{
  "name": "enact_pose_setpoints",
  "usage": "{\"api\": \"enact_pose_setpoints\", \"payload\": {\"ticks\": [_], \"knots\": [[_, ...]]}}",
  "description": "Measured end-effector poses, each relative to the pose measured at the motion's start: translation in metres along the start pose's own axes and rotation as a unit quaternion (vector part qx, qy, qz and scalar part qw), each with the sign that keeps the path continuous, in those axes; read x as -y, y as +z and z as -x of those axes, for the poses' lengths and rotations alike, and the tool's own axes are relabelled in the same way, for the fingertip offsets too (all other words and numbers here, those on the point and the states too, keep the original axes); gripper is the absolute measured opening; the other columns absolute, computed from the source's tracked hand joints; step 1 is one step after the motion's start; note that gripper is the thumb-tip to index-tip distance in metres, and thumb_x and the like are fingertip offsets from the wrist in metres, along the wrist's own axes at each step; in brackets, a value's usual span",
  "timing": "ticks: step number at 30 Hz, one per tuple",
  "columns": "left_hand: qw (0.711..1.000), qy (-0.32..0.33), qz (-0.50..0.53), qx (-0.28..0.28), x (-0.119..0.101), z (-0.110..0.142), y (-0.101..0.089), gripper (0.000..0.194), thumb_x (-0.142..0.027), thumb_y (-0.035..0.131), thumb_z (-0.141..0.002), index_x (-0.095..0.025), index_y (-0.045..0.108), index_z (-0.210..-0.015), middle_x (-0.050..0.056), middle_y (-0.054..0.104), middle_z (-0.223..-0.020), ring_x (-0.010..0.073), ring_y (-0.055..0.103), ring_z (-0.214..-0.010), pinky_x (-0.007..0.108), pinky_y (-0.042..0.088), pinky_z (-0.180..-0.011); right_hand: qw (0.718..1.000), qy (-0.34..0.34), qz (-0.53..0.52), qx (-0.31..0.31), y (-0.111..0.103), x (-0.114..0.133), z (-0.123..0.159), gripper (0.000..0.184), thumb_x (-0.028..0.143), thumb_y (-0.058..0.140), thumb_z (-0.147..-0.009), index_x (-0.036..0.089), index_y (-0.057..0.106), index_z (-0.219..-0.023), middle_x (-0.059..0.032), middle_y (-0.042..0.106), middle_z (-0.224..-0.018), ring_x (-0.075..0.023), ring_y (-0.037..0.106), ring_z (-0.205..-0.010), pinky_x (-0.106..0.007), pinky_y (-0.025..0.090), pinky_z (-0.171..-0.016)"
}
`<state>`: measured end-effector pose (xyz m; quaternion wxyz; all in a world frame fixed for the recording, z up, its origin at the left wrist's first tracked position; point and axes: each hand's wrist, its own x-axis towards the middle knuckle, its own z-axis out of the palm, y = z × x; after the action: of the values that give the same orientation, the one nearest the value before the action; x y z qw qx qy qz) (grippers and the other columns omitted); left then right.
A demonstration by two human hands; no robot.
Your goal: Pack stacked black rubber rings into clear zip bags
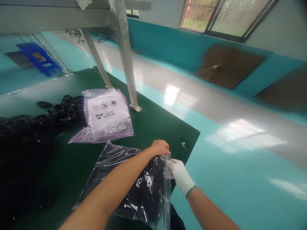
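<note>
A clear plastic bag (141, 191) filled with black parts lies on the dark green table (153, 124) close in front of me. My bare left hand (160, 147) is closed on the bag's open edge at its far right corner. My right hand (178, 174), in a white glove, pinches the same edge from the right side. Both hands meet at the bag's mouth near the table's right edge.
A stack of pink-tinted bags (105, 116) with a printed warning label lies further back. A pile of black round parts (43, 119) spreads over the left of the table. Metal frame legs (126, 57) stand behind. A small black part (184, 143) lies near the table corner.
</note>
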<state>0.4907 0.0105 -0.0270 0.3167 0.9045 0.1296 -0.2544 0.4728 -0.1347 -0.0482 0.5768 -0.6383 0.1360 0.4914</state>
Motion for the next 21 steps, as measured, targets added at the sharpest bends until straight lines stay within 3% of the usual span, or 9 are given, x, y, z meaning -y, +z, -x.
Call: {"api": "enact_pose_setpoints", "payload": {"ticks": [15,21], "knots": [[1.000,0.017,-0.011,0.003,0.000,-0.003,0.001,0.012,-0.036,0.062,-0.064,-0.026,0.067,-0.067,-0.003,0.066,-0.077,0.0138,0.059,-0.079,0.021,0.043,-0.068,0.998,0.035,-0.013,0.055,-0.007,-0.058,0.058,0.023,0.030,0.060,-0.067,0.019,0.040,-0.063,0.0064,0.042,-0.049,-0.0063,0.040,-0.040,-0.024,0.040,-0.045],[1.000,0.021,-0.004,0.007,-0.002,-0.002,0.000,0.013,-0.035,0.062,-0.063,-0.024,0.067,-0.067,-0.003,0.066,-0.075,0.0126,0.058,-0.076,0.020,0.042,-0.065,0.989,0.065,-0.067,0.111,-0.013,-0.099,0.082,0.038,0.042,0.069,-0.059,0.019,0.038,-0.062,0.0068,0.041,-0.048,-0.0034,0.034,-0.037,-0.019,0.026,-0.039]]}}
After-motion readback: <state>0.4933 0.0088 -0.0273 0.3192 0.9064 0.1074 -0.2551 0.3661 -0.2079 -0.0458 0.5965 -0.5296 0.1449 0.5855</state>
